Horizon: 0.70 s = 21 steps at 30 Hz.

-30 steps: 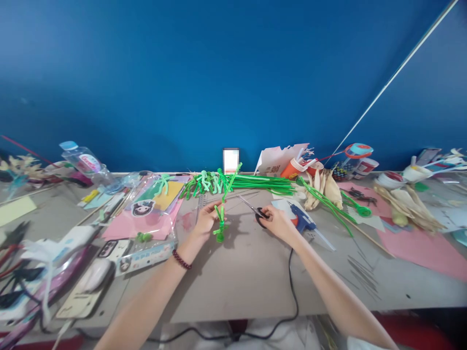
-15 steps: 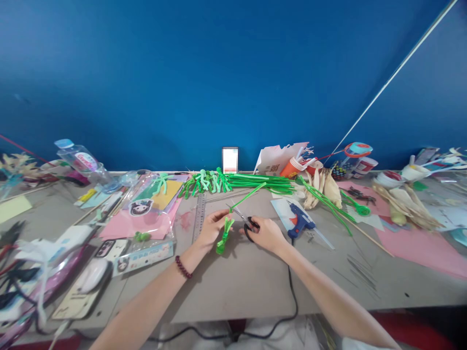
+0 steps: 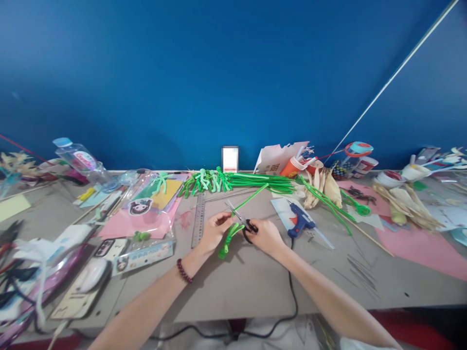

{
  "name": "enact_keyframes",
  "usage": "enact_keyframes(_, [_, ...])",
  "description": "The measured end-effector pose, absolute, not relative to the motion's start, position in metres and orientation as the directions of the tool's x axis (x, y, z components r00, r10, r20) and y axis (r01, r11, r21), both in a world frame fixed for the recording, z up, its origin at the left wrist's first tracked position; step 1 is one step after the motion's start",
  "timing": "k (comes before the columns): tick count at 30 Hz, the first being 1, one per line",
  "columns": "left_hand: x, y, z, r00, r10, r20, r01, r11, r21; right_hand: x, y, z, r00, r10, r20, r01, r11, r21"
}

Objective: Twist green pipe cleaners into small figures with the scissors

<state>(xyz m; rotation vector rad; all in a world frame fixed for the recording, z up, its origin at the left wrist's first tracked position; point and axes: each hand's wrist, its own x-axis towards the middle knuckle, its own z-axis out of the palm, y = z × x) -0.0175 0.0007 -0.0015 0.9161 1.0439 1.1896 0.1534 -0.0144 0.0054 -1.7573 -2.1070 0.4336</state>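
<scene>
Black-handled scissors [image 3: 239, 217] are in my right hand [image 3: 266, 234], its fingers wrapped round the handles. The blades point up and left and stand slightly apart, beside a green pipe cleaner [image 3: 251, 198]. My left hand [image 3: 216, 231] pinches that pipe cleaner near its lower end. Below the fingertips hangs a twisted green pipe-cleaner piece [image 3: 226, 242] with a round coil at its bottom. Whether it joins the long strand is hidden by the fingers. A bundle of green pipe cleaners [image 3: 262, 182] lies beyond both hands.
Right of my hands lie a blue glue gun [image 3: 301, 219] and dried husks [image 3: 321, 189]. To the left are a clear ruler [image 3: 199, 221], a plastic bag with coloured paper [image 3: 146, 214] and a phone [image 3: 78, 294]. A black cable [image 3: 292, 291] runs along the front edge.
Both hands have shifted slightly. The hanging green piece has moved a little right and tilted, its upper ends now closer to the scissors. The scissors stay in my right hand.
</scene>
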Motion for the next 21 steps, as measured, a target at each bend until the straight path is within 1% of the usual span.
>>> enact_keyframes(9, [-0.017, -0.001, 0.000, 0.061, 0.988, -0.142, -0.236, 0.152, 0.960, 0.151, -0.018, 0.011, -0.148, 0.988, 0.031, 0.845, 0.143, -0.515])
enact_keyframes(12, [-0.017, 0.000, -0.001, 0.069, 0.987, -0.147, -0.249, 0.160, 0.955, 0.152, -0.018, 0.009, -0.164, 0.986, 0.017, 0.823, 0.146, -0.550])
enact_keyframes(19, [-0.016, -0.001, 0.006, 0.074, 0.975, -0.209, -0.288, 0.221, 0.932, 0.154, -0.013, 0.000, -0.213, 0.976, 0.044, 0.773, 0.196, -0.603])
enact_keyframes(21, [-0.016, -0.001, 0.007, 0.068, 0.971, -0.227, -0.312, 0.237, 0.920, 0.155, -0.011, -0.002, -0.202, 0.977, 0.061, 0.758, 0.196, -0.622])
